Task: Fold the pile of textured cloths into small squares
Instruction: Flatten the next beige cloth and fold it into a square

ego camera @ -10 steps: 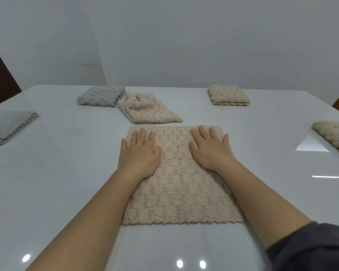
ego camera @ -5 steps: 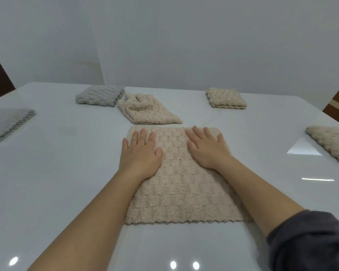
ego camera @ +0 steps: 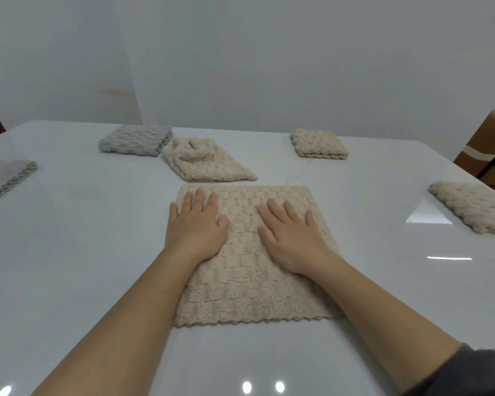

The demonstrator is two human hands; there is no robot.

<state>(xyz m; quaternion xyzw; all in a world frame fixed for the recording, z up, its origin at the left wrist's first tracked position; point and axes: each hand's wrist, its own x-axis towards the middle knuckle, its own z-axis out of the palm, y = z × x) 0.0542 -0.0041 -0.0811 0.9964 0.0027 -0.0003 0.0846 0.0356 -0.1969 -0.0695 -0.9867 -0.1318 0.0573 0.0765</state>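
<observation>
A beige textured cloth (ego camera: pixel 252 284) lies flat on the white table (ego camera: pixel 75 252) in front of me. My left hand (ego camera: pixel 196 224) rests palm down with straight fingers on its far left part. My right hand (ego camera: pixel 290 235) lies flat, fingers spread, on its far right part. Just behind it sits a rumpled pile of beige cloths (ego camera: pixel 205 162). A folded grey square (ego camera: pixel 136 140) and a folded beige square (ego camera: pixel 319 144) lie near the far edge.
A grey cloth (ego camera: pixel 6 175) lies at the left edge of the table and a beige cloth (ego camera: pixel 475 208) at the right edge. A brown chair (ego camera: pixel 486 144) stands beyond the right corner. A white wall rises behind the table.
My right hand has slid a little toward me along the cloth. The left hand stays in place. The view has shifted slightly to the right.
</observation>
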